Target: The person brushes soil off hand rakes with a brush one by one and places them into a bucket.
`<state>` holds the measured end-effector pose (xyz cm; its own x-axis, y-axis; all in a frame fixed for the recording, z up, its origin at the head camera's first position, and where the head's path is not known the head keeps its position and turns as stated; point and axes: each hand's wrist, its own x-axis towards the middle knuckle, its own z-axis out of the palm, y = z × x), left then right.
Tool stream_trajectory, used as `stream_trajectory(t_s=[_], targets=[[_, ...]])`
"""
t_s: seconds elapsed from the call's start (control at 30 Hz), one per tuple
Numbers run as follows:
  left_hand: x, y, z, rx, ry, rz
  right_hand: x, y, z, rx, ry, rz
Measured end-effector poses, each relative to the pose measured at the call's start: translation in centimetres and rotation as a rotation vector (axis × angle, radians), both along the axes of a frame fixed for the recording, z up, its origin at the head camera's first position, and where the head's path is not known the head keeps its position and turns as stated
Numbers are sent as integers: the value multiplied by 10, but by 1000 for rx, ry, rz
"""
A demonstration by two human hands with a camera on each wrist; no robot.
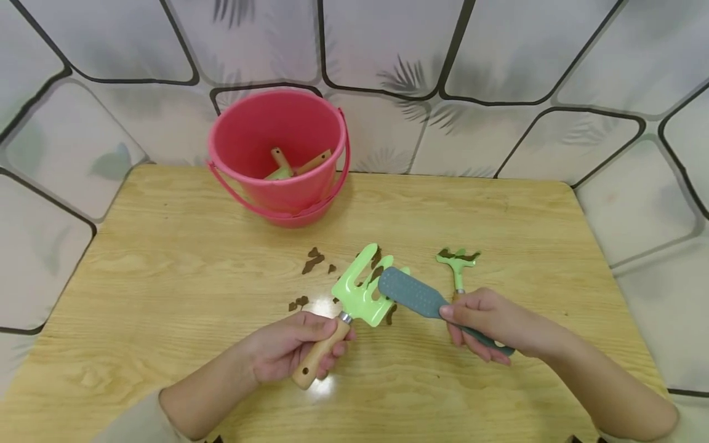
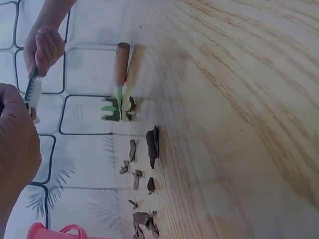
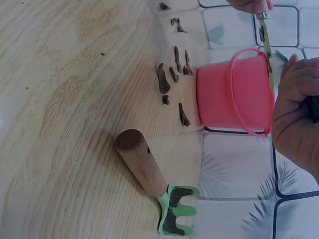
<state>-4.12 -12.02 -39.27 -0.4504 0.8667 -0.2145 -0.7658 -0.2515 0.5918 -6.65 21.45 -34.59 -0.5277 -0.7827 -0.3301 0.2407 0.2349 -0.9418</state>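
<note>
My left hand grips the wooden handle of a light-green garden fork, its tines pointing up and away over the table. Brown scraps cling to the tines. In my right hand is a grey-blue brush with a flat, dotted back; its head overlaps the fork's right side in the head view. Short bristles on the brush show from the left wrist, facing the fork. A small green hand rake with brown scraps on its prongs lies beyond my right hand, its wooden handle clearest in the right wrist view.
Toward the back left of the wooden table stands a pink bucket with its handle hanging down in front. Wooden-handled tools lie inside it. Several brown scraps are scattered between bucket and hands. A patterned wall rises behind.
</note>
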Motion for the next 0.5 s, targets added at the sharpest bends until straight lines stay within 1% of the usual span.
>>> stream_trajectory(t_s=[0.2,0.33,0.5], targets=[[-1,-3,2,-34,-23,23,-8,-8,-7,55,-18,6],[-2,-4,0,-36,-34,29,-11,-11,-10,50,-31,7],[-2,-3,-2,-32,-53,33,-11,-11,-12,57,-47,3]])
